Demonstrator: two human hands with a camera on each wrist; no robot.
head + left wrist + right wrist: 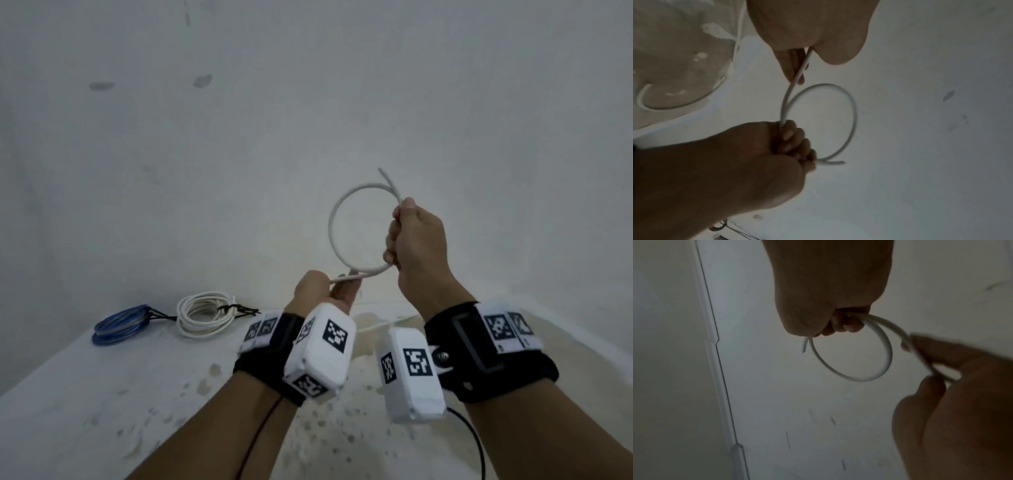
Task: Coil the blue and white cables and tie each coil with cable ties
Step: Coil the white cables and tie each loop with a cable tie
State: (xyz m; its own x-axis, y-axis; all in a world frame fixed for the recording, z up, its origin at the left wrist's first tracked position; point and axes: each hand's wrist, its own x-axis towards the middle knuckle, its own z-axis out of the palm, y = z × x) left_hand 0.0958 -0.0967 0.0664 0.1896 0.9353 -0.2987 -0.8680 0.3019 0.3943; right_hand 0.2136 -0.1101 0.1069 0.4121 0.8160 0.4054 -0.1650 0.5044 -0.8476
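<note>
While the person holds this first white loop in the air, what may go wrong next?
1. The right hand holds only one loop of the white cable; its short free end may slip out of the grip, so the loop springs open.
2. The left hand pinches the running cable lightly; the slack lying on the table may kink or snag while it feeds.

A white, stained table (102, 394) set against a pale wall bears a tied white cable coil (204, 314) near its far edge, a tied blue cable coil (120, 325) just left of that white coil, and loose white cable (383, 325) to its right.
</note>
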